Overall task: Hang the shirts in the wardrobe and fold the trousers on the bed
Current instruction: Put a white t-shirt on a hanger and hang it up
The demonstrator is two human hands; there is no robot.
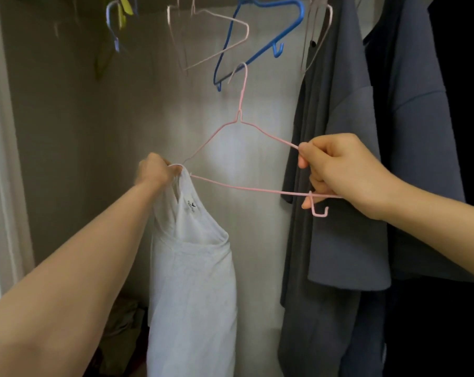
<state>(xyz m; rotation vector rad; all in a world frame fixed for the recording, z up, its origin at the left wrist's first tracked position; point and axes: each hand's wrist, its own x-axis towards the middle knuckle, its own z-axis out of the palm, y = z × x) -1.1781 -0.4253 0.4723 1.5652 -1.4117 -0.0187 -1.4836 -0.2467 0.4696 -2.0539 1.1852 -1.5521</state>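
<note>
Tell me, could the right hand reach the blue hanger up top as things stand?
Probably yes: only open air lies between the right hand and the blue hanger above it. But it grips the pink hanger, so it would have to let go first.

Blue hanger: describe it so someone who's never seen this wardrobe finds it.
At the top of the wardrobe, left of the hanging grey shirts, empty hangers dangle. The blue hanger sits above the hook of the pink hanger; it alone is thick and bright blue, beside thin pale wire ones.
</note>
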